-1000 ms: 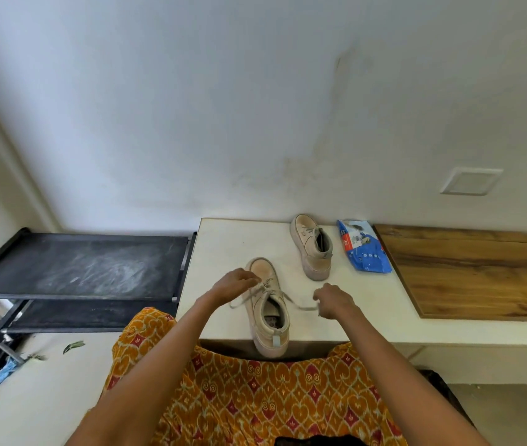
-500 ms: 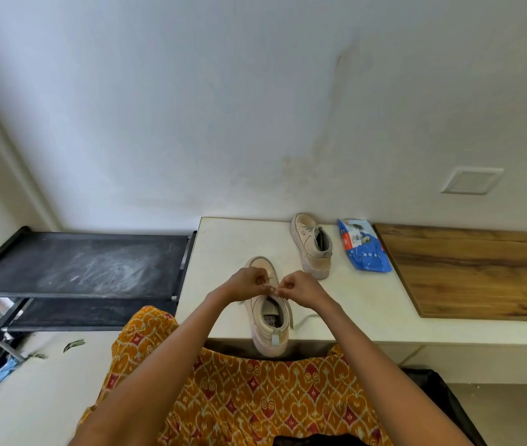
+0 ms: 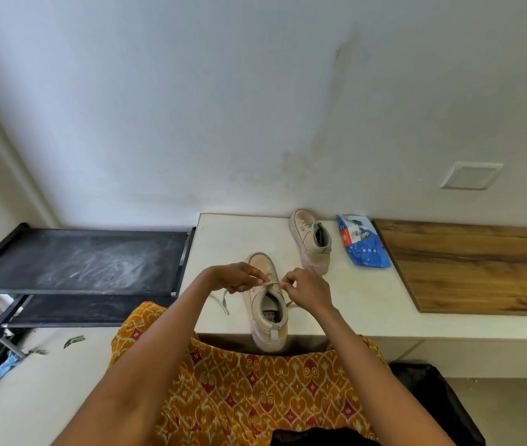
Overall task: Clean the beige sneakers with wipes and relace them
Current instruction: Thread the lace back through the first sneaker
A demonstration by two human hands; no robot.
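Here, step in hand: I judge I am tying the lace at the top of the near sneaker.
Near sneaker: on the white counter, heel overhanging the front edge toward me, toe pointing away; its long axis runs straight out from my body.
Lace: stretched crosswise over the tongue, at right angles to that axis; a loose end trails off to the left on the counter.
My left hand: fingers pinched on the lace, left of the shoe opening.
My right hand: fingers pinched on the lace, just right of the opening.
Nearer hand: neither; both sit level, close together over the tongue.
Far sneaker: further back, beside the blue wipes pack.
Next move calls for: pulling outward, sideways.
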